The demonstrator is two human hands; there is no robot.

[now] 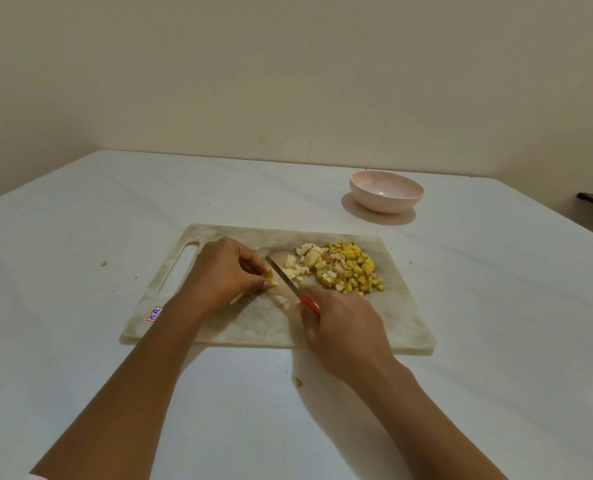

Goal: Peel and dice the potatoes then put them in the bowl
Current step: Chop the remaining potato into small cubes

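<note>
The left forearm is reaching forward from the lower left and the right forearm from the lower right, both bare and angling in toward each other. The left hand is lying knuckles up, wrist fairly straight, its fingers curling inward and pinching a small potato piece under the fingertips. The right hand is turning its back upward and wrapping its fingers round the red handle of a knife, thumb lying along the handle's near side. The blade is running out ahead of the right knuckles and slanting up just beside the left fingertips. The two hands are sitting near each other, not touching
</note>
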